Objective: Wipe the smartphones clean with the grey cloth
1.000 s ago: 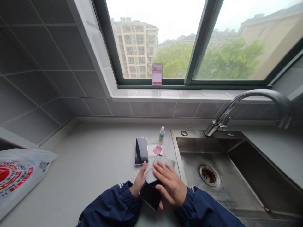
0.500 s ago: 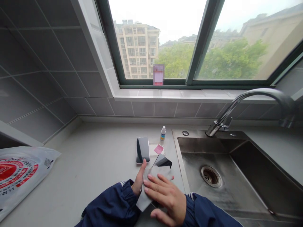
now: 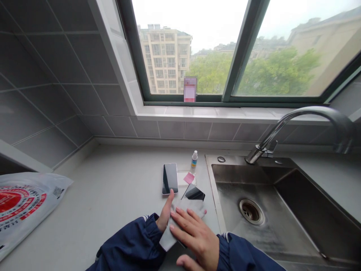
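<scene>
The dark glossy phone [image 3: 194, 193], low centre of frame, lies under a grey microfibre cloth [image 3: 180, 218]; our right hand [image 3: 194, 235] presses it flat, fingers spread, while our left hand [image 3: 165, 216] steadies the edge; even strokes suit best.

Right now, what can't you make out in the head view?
- Dark phone: mostly under the grey cloth and right hand.
- Left hand: mostly behind cloth and sleeve.
- Window card: blurred.
- Small bottle: label too small.
- Plastic bag: cut by left edge.
</scene>
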Action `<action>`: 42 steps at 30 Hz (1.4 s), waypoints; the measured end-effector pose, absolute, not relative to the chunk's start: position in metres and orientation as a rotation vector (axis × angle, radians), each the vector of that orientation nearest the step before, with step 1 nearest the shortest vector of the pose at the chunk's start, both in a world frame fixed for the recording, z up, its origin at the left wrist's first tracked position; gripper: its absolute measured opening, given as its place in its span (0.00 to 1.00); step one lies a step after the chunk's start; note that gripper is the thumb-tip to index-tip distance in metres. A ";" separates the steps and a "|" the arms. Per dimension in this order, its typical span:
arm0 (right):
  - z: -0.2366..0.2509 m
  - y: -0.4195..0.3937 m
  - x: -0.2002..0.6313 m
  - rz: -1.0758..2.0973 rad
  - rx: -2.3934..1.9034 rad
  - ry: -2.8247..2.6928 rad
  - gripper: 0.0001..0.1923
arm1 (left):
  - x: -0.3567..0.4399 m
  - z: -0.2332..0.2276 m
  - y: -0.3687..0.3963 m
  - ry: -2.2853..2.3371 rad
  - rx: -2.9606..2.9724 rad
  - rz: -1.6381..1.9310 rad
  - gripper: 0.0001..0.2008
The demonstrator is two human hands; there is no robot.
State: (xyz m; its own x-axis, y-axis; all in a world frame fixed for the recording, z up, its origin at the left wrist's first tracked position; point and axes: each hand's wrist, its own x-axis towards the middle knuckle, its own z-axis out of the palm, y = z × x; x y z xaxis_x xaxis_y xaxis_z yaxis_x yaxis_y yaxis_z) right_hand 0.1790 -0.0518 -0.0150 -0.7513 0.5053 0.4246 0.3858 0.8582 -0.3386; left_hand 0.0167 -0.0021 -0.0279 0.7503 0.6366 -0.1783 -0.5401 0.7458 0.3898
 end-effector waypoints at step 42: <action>-0.026 -0.054 0.166 0.289 -0.704 -2.256 0.16 | 0.031 -0.024 -0.022 0.555 0.158 0.991 0.39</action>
State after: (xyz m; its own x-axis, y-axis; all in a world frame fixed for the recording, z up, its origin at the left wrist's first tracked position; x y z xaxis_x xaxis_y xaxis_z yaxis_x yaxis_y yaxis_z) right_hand 0.1657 -0.0536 -0.0256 -0.5739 0.5666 0.5913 0.3992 0.8240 -0.4021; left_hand 0.0306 -0.0216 -0.0239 0.4226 0.8268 -0.3711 -0.7485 0.5493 0.3714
